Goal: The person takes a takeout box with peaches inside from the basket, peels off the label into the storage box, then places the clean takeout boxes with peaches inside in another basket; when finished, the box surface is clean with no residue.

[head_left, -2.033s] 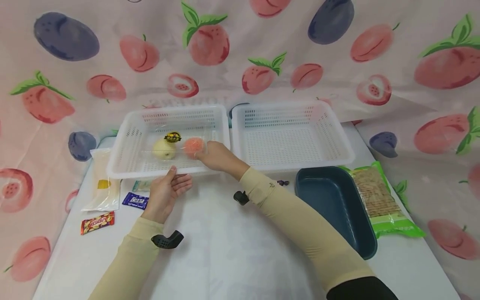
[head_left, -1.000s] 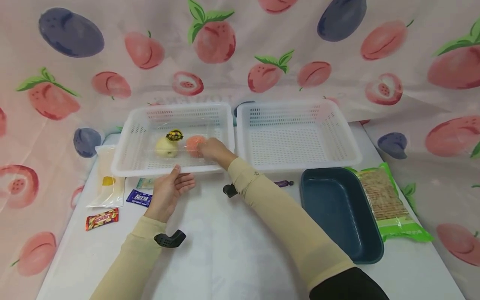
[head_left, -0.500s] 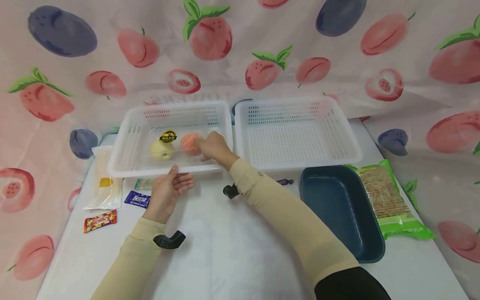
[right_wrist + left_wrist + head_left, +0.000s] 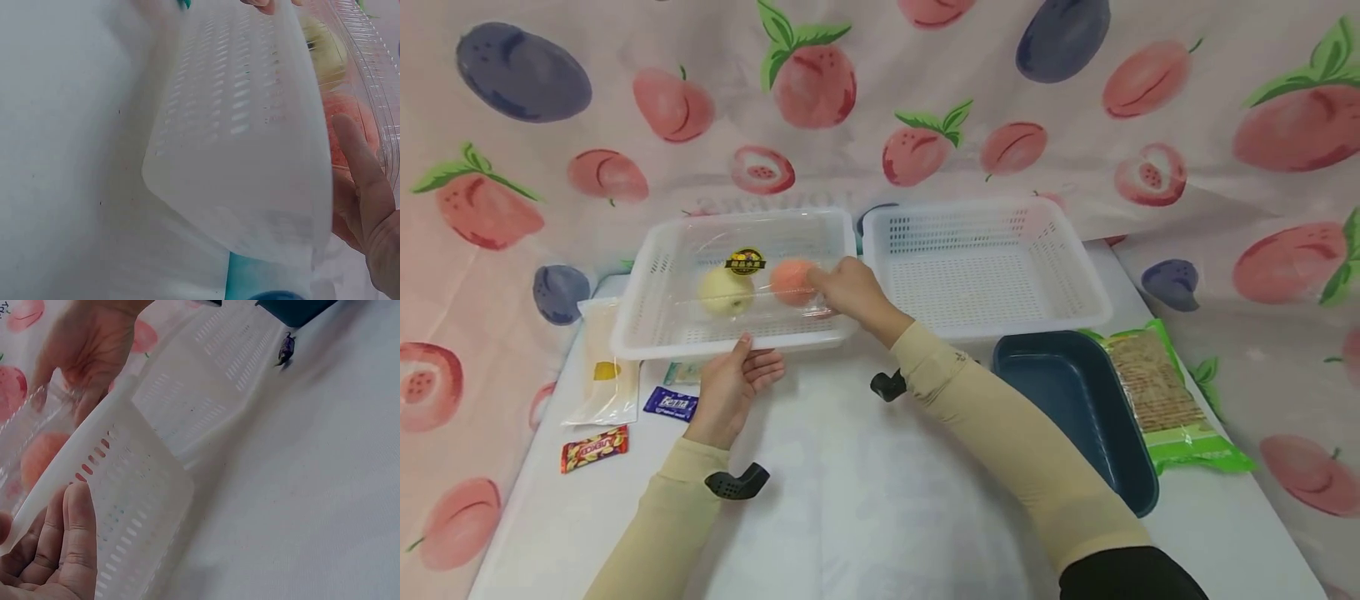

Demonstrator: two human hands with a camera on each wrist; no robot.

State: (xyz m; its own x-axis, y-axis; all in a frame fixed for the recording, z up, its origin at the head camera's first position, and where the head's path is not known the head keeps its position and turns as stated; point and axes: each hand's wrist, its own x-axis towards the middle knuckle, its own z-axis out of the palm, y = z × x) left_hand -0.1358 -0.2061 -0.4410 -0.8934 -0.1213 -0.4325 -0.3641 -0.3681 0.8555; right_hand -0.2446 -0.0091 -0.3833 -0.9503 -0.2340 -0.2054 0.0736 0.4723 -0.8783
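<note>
My right hand (image 4: 856, 293) grips the right end of a clear plastic fruit box (image 4: 760, 287), its thumb on top. Inside lie a pale yellow fruit (image 4: 726, 291) and an orange-pink fruit (image 4: 792, 282); a black-and-yellow label (image 4: 746, 262) is stuck on the lid. The box sits raised within the left white basket (image 4: 662, 350), near rim height. With its thumb over the rim and fingers beneath, my left hand (image 4: 59, 550) holds that basket's front edge. In the right wrist view the box's ribbed edge (image 4: 375, 75) shows beyond the basket wall.
A second white basket (image 4: 970, 287) stands at the right, behind a dark blue bin (image 4: 1067, 400). A green-edged food bag (image 4: 1165, 392) lies beyond the bin. At left are a pale packet (image 4: 606, 367), a blue snack (image 4: 671, 403) and a red bar (image 4: 594, 449). A purple candy (image 4: 286, 350) lies near the bin.
The fruit box has risen from low in the left basket toward its rim, with my right hand on its end. My left hand stays at the basket's front edge.
</note>
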